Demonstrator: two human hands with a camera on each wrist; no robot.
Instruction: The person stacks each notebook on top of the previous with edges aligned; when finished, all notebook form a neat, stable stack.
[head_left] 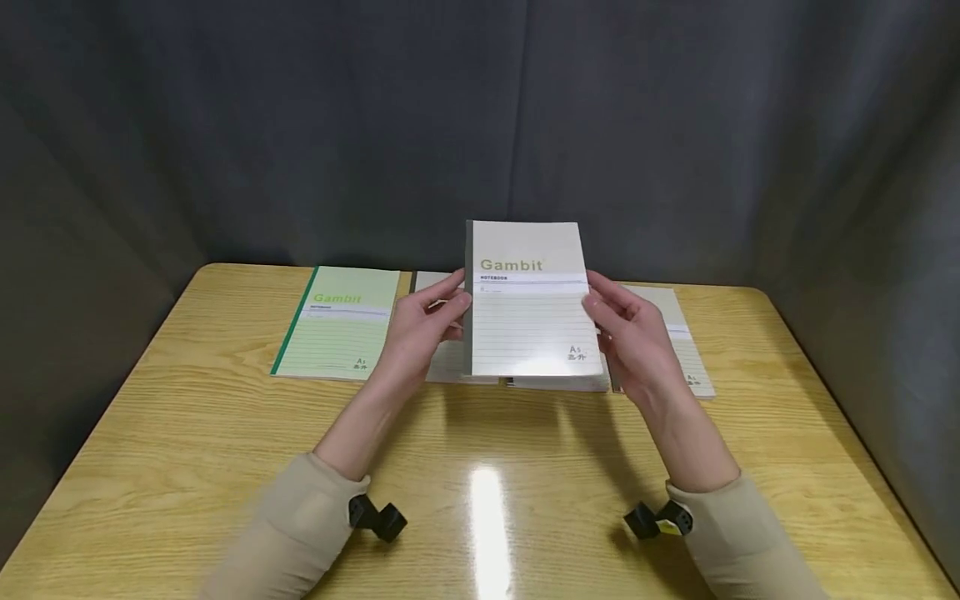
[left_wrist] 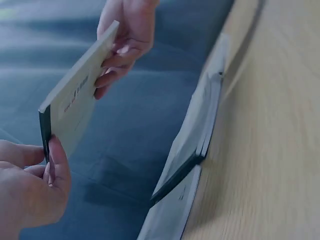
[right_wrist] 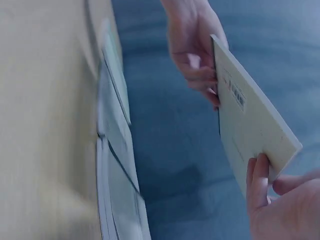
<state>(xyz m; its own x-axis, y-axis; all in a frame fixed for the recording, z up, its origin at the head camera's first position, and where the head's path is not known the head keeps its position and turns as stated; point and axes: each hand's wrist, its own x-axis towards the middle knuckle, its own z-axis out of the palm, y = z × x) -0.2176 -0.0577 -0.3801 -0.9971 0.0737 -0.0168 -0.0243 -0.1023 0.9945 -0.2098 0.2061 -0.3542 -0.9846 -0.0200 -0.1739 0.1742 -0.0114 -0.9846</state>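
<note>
1. Nearest my head camera, two beige sleeves [head_left: 285,525] reach in from the bottom edge, a small black device [head_left: 378,518] at each cuff
2. Between the forearms I see the wood-grain table [head_left: 420,483], a bright streak of light reflected on its surface
3. The person's left hand [head_left: 420,325] pinches the dark spine of a white Gambit notebook [head_left: 536,325], thumb in front and fingers behind
4. The right hand [head_left: 637,333] pinches the opposite edge, thumb on the front cover, fingertips against the back
5. I find that notebook raised off the table between both hands, front cover toward the head camera; my right wrist view shows a barcode [right_wrist: 235,92] on its back
6. Below and beyond, more notebooks lie in a row: a green notebook [head_left: 341,325] at left, two partly hidden notebooks [head_left: 450,367] in the middle, a white-covered one [head_left: 686,342] at right
7. Farthest from me, a dark grey curtain [head_left: 517,117] hangs behind the table
</note>
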